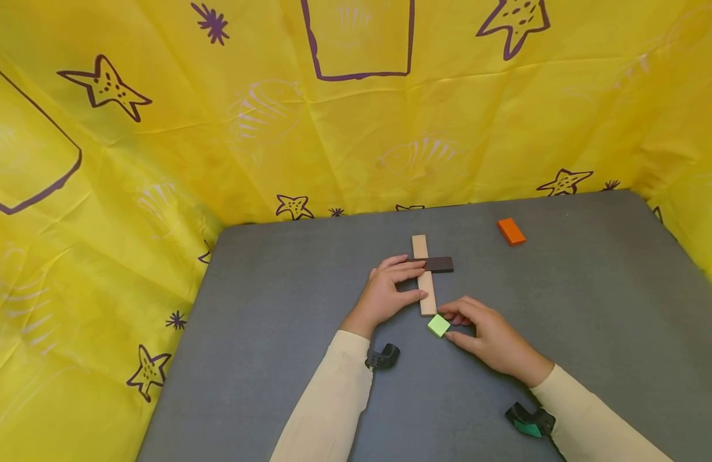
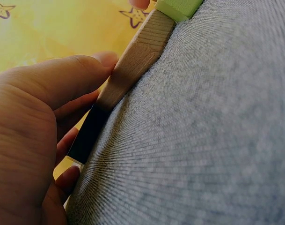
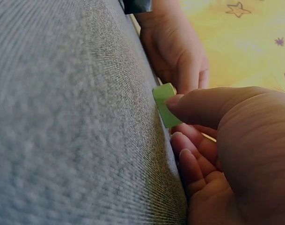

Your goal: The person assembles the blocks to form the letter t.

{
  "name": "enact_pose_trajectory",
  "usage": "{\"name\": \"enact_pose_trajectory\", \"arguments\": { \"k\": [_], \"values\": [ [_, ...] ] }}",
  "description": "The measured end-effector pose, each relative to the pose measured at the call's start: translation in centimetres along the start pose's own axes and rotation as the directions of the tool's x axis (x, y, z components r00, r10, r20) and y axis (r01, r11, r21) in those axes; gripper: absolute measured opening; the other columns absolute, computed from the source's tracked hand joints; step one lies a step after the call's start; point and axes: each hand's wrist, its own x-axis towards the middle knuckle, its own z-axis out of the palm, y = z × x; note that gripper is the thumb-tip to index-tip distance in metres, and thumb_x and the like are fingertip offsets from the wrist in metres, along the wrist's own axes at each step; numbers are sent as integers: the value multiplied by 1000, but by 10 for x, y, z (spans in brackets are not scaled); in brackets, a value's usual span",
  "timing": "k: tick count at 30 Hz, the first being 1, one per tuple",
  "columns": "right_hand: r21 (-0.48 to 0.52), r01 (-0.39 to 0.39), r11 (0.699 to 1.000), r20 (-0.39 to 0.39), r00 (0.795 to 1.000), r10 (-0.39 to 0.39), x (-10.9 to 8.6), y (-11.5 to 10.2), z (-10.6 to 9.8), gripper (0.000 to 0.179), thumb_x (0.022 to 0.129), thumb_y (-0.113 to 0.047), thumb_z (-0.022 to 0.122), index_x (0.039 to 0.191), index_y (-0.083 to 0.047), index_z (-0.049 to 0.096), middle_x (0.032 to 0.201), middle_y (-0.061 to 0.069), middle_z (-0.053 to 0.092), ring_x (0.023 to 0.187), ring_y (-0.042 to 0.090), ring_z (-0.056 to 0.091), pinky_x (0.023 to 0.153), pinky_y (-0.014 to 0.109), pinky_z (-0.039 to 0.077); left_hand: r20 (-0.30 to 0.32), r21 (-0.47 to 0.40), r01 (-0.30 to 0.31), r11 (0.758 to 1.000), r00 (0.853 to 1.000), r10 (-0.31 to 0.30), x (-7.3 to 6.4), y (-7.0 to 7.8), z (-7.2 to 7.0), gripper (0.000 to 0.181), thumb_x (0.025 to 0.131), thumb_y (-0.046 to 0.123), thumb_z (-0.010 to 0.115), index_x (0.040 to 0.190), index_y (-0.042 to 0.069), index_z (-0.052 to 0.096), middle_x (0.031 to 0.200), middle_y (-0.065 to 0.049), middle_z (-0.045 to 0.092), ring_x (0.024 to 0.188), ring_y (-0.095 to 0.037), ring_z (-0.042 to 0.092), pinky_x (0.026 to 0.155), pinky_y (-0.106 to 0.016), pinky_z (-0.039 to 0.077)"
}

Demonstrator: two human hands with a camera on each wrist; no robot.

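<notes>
A pale wooden block (image 1: 427, 295) lies lengthwise on the grey table, its near end by a lime-green block (image 1: 439, 326). Crosswise at its far end is a dark brown block (image 1: 439, 264), with another pale wooden length (image 1: 419, 246) showing beyond. My left hand (image 1: 384, 289) rests against this row, fingers stretched over the dark block and thumb touching the near pale one. With thumb and fingertips, my right hand (image 1: 488, 333) pinches the green block at its right side. The right wrist view shows that thumb on the face of the green block (image 3: 164, 101).
An orange block (image 1: 511, 231) lies apart at the back right of the grey table (image 1: 275, 321). Yellow cloth (image 1: 356, 141) with starfish and fish drawings hangs along the back and sides. Black wrist devices (image 1: 384, 357) sit by both sleeves.
</notes>
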Motion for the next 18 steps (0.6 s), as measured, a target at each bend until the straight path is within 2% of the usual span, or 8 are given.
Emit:
{"name": "enact_pose_trajectory", "arguments": {
  "k": [18],
  "values": [
    [6, 2, 1000, 7, 1000, -2, 0, -1, 0, 39, 98, -3, 83, 134, -10, 73, 117, -8, 66, 99, 11, 62, 88, 35, 54, 12, -1, 12, 1000, 1000, -12, -1, 1, -1, 50, 95, 29, 90, 141, 18, 77, 147, 12, 67, 152, -10, 40, 116, -55, 31]
  ]
}}
